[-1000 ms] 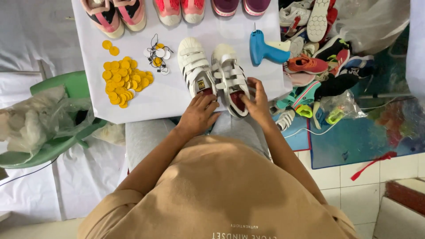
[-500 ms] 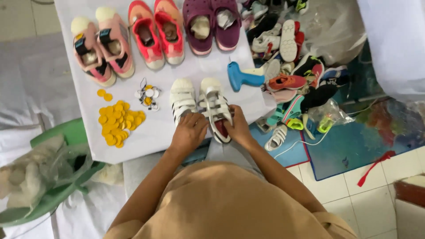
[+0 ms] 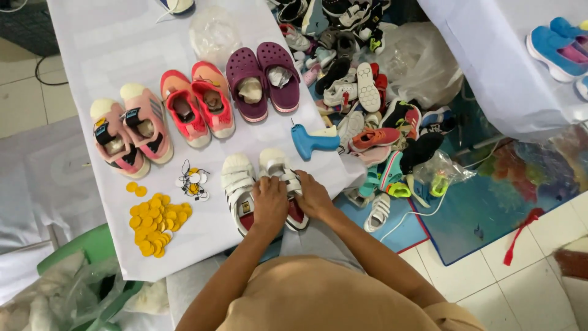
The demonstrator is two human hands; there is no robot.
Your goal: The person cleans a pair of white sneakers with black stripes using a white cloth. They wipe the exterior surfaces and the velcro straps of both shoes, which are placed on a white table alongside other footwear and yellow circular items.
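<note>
Head view: you are looking straight down at a table [image 3: 92, 55] covered in white cloth, with your arms reaching in from the bottom of the frame.
Left hand: your left hand [image 3: 270, 205] lies over the heel end of the white strapped shoes [image 3: 242, 184], fingers curled down on them; I judge it pressing rather than lifting, but whether it is fully closed around anything I cannot tell.
Right hand: your right hand [image 3: 312, 195] pinches at the strap of the right-side shoe of that pair, fingertips closed on it.
Where the shoes are: at the table's near edge, toward its right corner, toes pointing away from you.
What changed: a second ago your hands sat lower on the heels with the pair higher in view; now both hands have come together over the right-side shoe, so your work has moved to its straps.
Nearby, left: a heap of yellow round discs [image 3: 156, 219] and a small yellow-and-white charm [image 3: 193, 182], near the pair but apart from it.
Nearby, right: a blue glue gun [image 3: 311, 141] at the table's right edge.
Far side: pink shoes [image 3: 128, 136], coral shoes [image 3: 199, 101] and purple clogs [image 3: 263, 78] in a row.
Off the table: a pile of mixed shoes [image 3: 367, 104] on the floor to your right.
</note>
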